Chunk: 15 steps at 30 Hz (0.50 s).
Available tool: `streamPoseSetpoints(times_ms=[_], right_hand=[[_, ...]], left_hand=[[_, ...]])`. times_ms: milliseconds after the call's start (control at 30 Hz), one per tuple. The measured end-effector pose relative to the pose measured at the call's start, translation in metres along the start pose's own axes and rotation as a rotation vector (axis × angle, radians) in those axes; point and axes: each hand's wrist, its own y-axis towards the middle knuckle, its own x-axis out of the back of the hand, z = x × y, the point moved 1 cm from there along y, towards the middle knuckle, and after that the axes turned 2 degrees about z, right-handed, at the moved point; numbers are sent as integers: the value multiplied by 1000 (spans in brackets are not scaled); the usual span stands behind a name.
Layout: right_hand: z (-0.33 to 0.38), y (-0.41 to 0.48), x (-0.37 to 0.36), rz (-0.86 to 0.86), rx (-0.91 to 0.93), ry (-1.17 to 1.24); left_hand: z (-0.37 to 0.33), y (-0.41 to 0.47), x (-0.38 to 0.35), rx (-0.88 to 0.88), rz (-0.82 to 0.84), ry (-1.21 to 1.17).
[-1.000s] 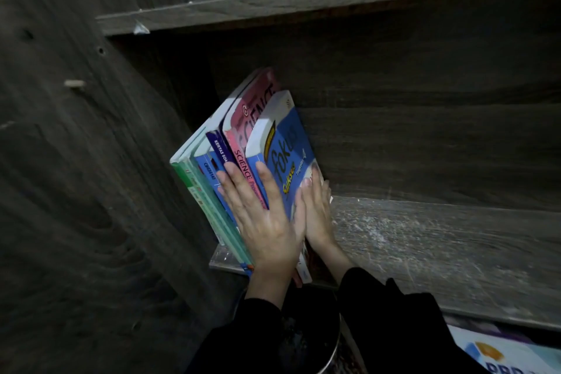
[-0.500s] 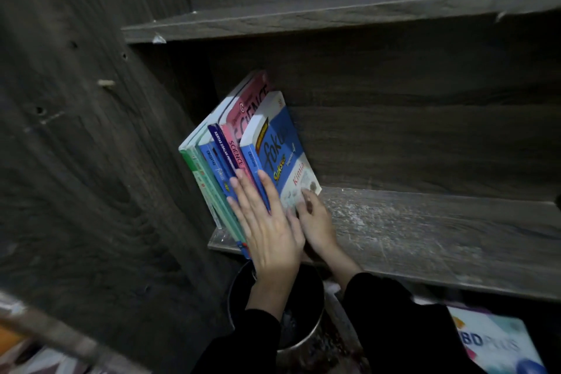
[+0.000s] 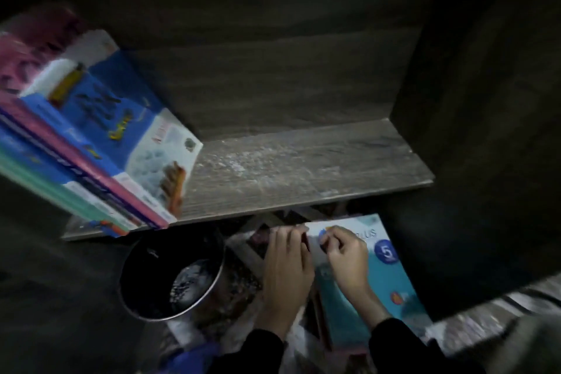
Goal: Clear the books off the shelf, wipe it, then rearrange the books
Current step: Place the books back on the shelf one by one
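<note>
Books point(image 3: 100, 143) with blue, pink and green paper covers lean in a tight row at the left end of the grey wood-grain shelf board point(image 3: 303, 167). Their tops tilt leftward, and a blue-and-white cover faces out to the right. Whitish scuffs mark the board beside them.

We have both hands below that board, in the lower compartment, where a glossy teal book point(image 3: 385, 285) with a white "5" on a blue badge lies face up. Our right hand point(image 3: 346, 261) has its fingers curled and pinches the upper edge of the glossy teal book near its left corner. Our left hand point(image 3: 285, 270) sits just beside it with the back of the hand towards us. Its fingers bend down at the same corner, and in the blur we cannot tell whether they grip the cover or only touch it. Black sleeves point(image 3: 400, 343) cover both our wrists.

A round dark metal pot point(image 3: 197, 304) stands just left of our left hand, under the shelf's front edge. Something pale glints inside it, too smeared to name.
</note>
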Motion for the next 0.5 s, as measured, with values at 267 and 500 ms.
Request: streamPoseSetpoints(times_ms=[267, 500], right_hand=[[-132, 17, 65, 285, -488, -624], [-168, 24, 63, 379, -673, -368]], left_hand=[[19, -38, -114, 418, 524, -137], [31, -55, -159, 657, 689, -356]])
